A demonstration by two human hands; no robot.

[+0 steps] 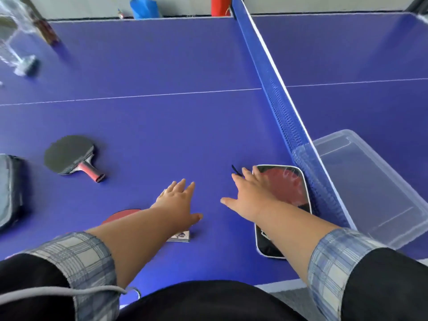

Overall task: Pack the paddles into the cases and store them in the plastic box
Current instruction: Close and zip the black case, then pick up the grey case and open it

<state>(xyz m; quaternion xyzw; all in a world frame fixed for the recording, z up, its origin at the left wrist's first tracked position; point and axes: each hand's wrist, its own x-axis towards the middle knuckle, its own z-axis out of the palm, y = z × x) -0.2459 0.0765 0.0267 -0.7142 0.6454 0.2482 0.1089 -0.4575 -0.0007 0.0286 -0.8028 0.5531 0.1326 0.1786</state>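
Paddles remain loose left of my cased one (283,195) by the net; plastic box (375,191) empty; both hands (178,200) (251,193) splayed, holding nothing.

A blue net (281,105) crosses the counter (162,66); a small card (181,236) lies near its front edge.
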